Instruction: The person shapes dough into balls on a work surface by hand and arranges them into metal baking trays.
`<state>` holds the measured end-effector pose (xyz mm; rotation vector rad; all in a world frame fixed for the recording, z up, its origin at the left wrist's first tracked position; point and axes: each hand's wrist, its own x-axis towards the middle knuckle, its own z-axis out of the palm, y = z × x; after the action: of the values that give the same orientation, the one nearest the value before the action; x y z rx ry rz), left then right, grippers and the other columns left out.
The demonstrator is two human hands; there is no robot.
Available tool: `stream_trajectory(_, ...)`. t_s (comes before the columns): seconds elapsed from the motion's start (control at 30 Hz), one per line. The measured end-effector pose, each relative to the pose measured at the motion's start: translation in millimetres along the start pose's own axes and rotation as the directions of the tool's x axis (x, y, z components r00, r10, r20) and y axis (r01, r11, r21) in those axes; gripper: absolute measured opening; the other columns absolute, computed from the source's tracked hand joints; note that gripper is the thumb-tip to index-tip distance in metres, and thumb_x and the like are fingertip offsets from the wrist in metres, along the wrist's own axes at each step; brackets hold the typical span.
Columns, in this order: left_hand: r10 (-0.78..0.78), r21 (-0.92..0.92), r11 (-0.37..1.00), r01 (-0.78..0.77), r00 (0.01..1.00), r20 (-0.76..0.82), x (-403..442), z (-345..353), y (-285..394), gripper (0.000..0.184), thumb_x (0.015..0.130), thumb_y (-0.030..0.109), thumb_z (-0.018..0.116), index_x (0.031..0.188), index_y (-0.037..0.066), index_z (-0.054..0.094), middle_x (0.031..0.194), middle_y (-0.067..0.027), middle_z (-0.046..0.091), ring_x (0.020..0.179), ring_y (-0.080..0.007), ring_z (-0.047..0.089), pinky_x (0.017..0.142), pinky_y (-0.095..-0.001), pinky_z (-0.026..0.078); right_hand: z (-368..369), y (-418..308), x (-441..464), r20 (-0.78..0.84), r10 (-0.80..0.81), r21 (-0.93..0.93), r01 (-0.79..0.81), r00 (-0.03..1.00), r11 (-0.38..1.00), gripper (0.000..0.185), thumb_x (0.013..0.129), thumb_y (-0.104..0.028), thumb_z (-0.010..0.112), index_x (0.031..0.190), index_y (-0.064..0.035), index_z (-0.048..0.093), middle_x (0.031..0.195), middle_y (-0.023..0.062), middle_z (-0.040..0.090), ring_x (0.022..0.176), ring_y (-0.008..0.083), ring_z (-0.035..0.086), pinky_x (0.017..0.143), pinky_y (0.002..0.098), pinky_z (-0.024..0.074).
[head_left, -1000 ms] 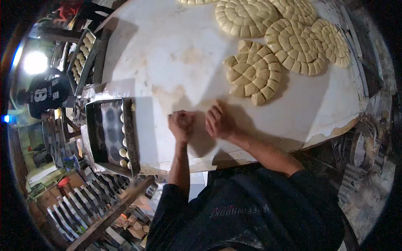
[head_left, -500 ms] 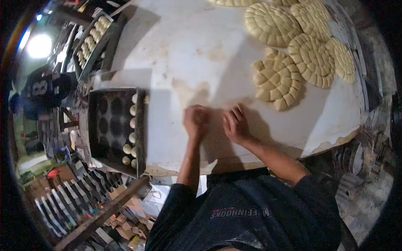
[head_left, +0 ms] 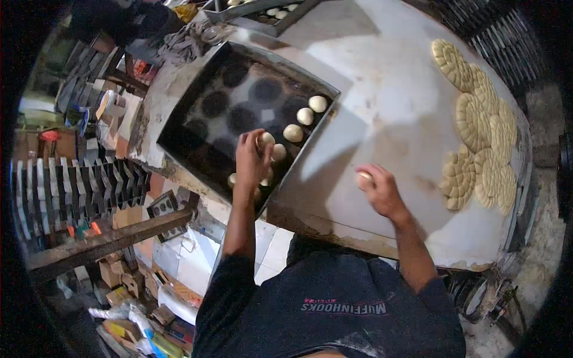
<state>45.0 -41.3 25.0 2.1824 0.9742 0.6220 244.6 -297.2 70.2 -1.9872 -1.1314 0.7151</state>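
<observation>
In the head view my left hand point(head_left: 253, 160) is over a dark baking tray point(head_left: 209, 128), its fingers and thumb around a smooth, pale dough ball point(head_left: 266, 140). Several more dough balls sit along the tray's right side, such as the one near the corner point(head_left: 317, 104); some are partly hidden by my hand. Above the white table point(head_left: 334, 209), my right hand point(head_left: 382, 192) pinches another small dough ball point(head_left: 364, 178) between thumb and fingers. At the table's far right lie large flat rounds of dough point(head_left: 473, 122), cut into segments.
Another tray with dough balls point(head_left: 274, 17) stands at the top edge. A grey cloth point(head_left: 182, 48) lies beyond the baking tray. Stacked trays point(head_left: 71, 191) and a wooden beam point(head_left: 113, 238) are at left, with boxes and clutter below.
My view has turned left, towards the tray. My left hand has gone from the table to the tray with a dough ball. My right hand now shows a dough ball in its fingers.
</observation>
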Motion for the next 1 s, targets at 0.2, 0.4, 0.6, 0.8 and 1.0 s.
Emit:
stream_trajectory(0.2,0.079,0.04,0.996,-0.082,0.995,0.063,14.5,8.2,-60.3,0.053,0.076,0.008,0.073,0.124,0.001,0.051,0.109,-0.0219,0.057,0.1,-0.0414,0.057,0.088,-0.0456,0.047,116.8,-74.8,159.2,-0.174,-0.57,-0.092,0.563,0.803,0.821,0.033,0.08,-0.011,0.069,0.109,-0.0018,0.058,0.104,0.0152,0.059,0.097,0.0343,0.061,0.086,0.0426,0.0482)
stream_trajectory(0.4,-0.051,0.139,0.987,0.084,0.973,-0.224,-12.4,-8.6,3.2,0.063,0.073,0.01,0.075,0.128,0.002,0.045,0.111,-0.0217,0.055,0.102,-0.0399,0.054,0.087,-0.0459,0.045,103.4,-46.5,119.6,-0.165,-0.637,-0.301,0.577,0.753,0.76,0.023,0.078,-0.008,0.069,0.098,0.0006,0.062,0.101,0.0158,0.059,0.096,0.0357,0.059,0.086,0.0458,0.0471)
stream_trajectory(0.6,0.24,-0.465,0.882,-0.074,0.921,0.307,-59.0,118.0,145.2,0.041,0.079,0.014,0.072,0.115,0.003,0.056,0.097,-0.0163,0.06,0.079,-0.0327,0.058,0.072,-0.0404,0.049,9.4,94.8,-59.8,-0.365,-0.209,-0.328,0.084,0.907,0.941,0.016,0.077,-0.006,0.067,0.092,-0.0014,0.065,0.084,0.0123,0.057,0.079,0.0293,0.059,0.072,0.0366,0.0496)
stream_trajectory(0.8,0.498,-0.571,0.821,0.023,0.461,0.735,-150.0,290.9,201.8,0.062,0.083,0.022,0.073,0.135,0.003,0.046,0.09,-0.0146,0.063,0.071,-0.0213,0.06,0.068,-0.0346,0.052,-90.4,217.2,-217.2,-0.789,0.474,0.348,-0.351,0.391,0.869,0.017,0.085,-0.011,0.063,0.099,-0.0009,0.065,0.081,0.0055,0.06,0.069,0.0156,0.057,0.063,0.0306,0.0484)
stream_trajectory(1.0,0.161,-0.52,0.617,0.591,0.553,0.818,-188.0,411.9,302.8,0.054,0.091,0.023,0.067,0.135,0.0,0.045,0.082,-0.0005,0.059,0.066,-0.0079,0.049,0.055,-0.0251,0.042,-132.0,302.8,-224.4,-0.688,0.696,0.65,-0.251,0.207,0.717,0.03,0.088,-0.015,0.061,0.111,0.0027,0.063,0.09,0.0043,0.063,0.083,0.0157,0.058,0.076,0.029,0.0464)
